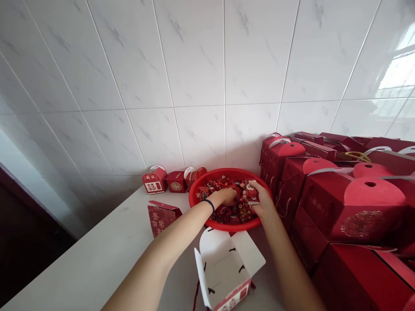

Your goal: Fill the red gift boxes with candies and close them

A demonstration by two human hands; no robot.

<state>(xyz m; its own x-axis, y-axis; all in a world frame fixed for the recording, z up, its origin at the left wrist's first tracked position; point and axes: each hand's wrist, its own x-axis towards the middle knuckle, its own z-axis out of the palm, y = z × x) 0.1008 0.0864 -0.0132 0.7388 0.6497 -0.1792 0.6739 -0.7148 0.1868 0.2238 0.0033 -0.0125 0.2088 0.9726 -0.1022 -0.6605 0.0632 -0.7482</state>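
Observation:
Both my hands reach into a round red basin [197,191] heaped with small red wrapped sweets [238,212]. My left hand [226,196], with a dark band on its wrist, curls down among the sweets; what its fingers hold is hidden. My right hand [261,199] is closed round a few red sweet packets [251,192] at the basin's right side. In front of the basin, between my forearms, stands an open gift box [227,268], white inside, with its flaps raised.
Rows of large red gift boxes [340,203] with round flaps crowd the right side of the white counter [97,259]. Three small red boxes [154,180] stand against the tiled wall behind the basin. A folded red box [162,216] lies left of it.

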